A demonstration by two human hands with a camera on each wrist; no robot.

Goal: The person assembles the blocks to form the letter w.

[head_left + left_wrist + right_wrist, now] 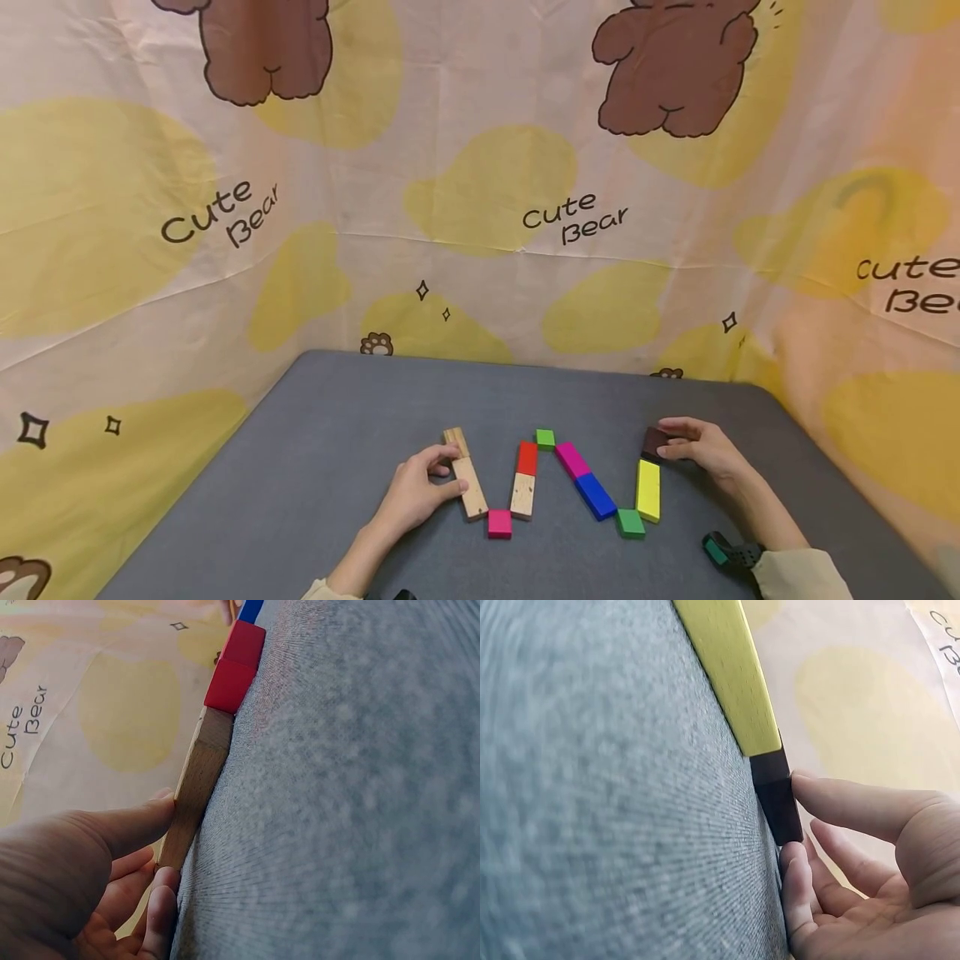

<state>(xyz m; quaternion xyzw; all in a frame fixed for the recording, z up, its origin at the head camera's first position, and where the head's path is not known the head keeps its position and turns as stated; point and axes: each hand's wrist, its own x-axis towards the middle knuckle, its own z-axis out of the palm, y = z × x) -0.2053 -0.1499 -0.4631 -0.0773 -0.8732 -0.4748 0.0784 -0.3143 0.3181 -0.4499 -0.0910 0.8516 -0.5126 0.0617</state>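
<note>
We see a grey table (300, 467) under a zigzag of blocks: two plain wood blocks (467, 475), a pink cube (499, 523), a red-and-wood pair (525, 479), a small green cube (545, 438), magenta (572, 459), blue (596, 495), green (630, 522), yellow (648, 490) and dark brown (654, 440). The backdrop cloth (480, 183) is cream with yellow blotches, brown bears and black "Cute Bear" lettering.

The head camera looks down toward 12 o'clock over the whole tabletop (300, 467), while both wrist cameras skim this same tabletop very closely.
</note>
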